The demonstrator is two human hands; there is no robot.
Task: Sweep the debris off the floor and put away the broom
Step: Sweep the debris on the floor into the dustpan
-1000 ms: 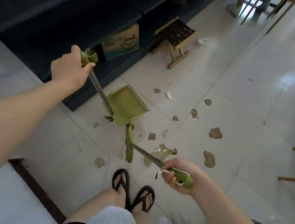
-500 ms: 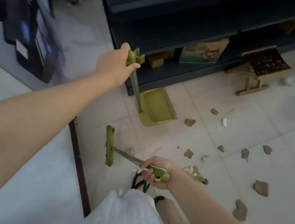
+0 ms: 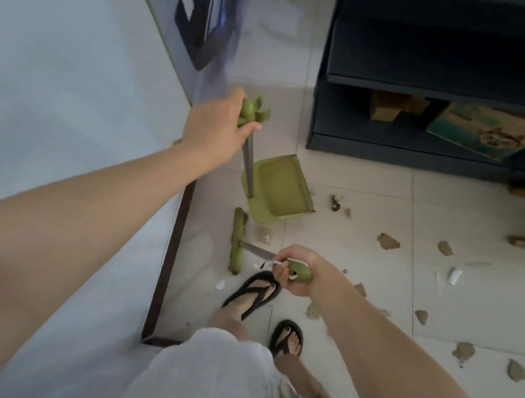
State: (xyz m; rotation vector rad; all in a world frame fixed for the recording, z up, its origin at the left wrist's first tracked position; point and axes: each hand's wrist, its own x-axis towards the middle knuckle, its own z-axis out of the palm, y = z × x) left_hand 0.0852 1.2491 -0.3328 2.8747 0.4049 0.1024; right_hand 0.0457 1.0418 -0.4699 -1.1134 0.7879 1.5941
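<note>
Positioning Broom Head Relative to Debris

Left hand (image 3: 217, 128) is wrapped firmly round the top of the handle of the dustpan (image 3: 278, 189), whose tray rests on the floor (image 3: 375, 200) below and right of that grip. The broom head (image 3: 237, 241) lies just left of the right hand (image 3: 297, 270), which is closed fully round the green handle end. The head's long axis runs away from the person. Most debris (image 3: 387, 241) lies right of this grip, opposite the head. Judgement: the head must cross rightward before sweeping back toward the tray.

Soft daylight, wide-angle warp, blurred edges
</note>
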